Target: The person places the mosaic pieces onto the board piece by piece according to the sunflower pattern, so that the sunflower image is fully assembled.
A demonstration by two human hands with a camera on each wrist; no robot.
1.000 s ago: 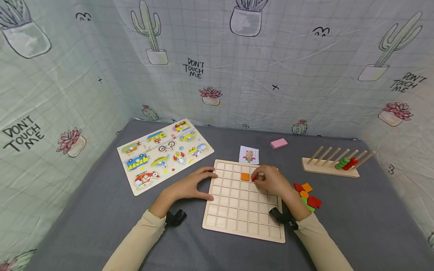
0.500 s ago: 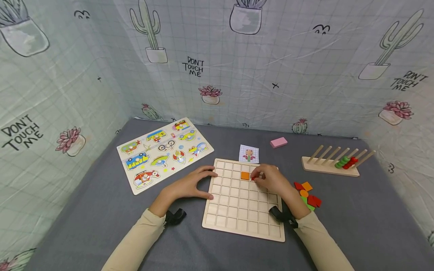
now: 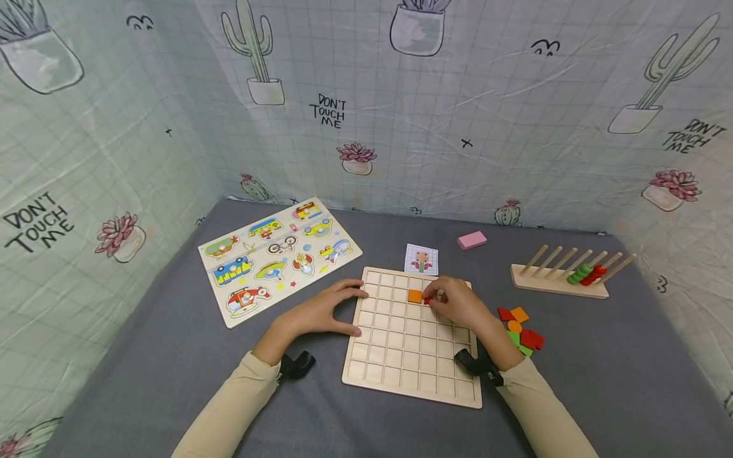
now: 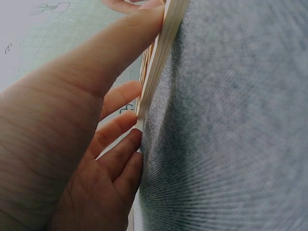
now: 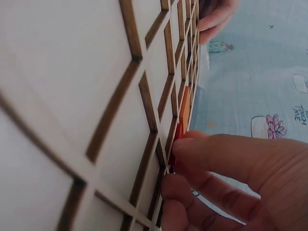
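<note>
Head view: pale wooden grid board (image 3: 401, 356) with square cells, flat on the grey cloth-covered table (image 3: 172, 356), almost wholly unfilled. One orange square tile (image 3: 415, 296) already seated in the second row from the far edge; small red tile (image 3: 427, 301) just beside it on the right, pinched between thumb and fingertips of the right hand (image 3: 458, 305) and held at the adjoining cell, not yet plainly seated. Left hand (image 3: 317, 315) pressed against the board's left edge, fingers fairly straight and spread along the rim, nothing enclosed. Judged early in the filling: one cell done, a second in hand, all remaining cells bare. Loose pile of red, orange and green flat pieces (image 3: 520, 331) lying on the table just right of the board, unused. Small printed pattern card (image 3: 421, 259) lying just beyond the board's far edge. Right wrist view: red tile (image 5: 178, 132) touching the board surface under the fingertips (image 5: 192, 144), orange tile (image 5: 184, 108) next to it. Left wrist view: fingers (image 4: 115, 53) laid flat against the board's thin edge (image 4: 161, 57).
</note>
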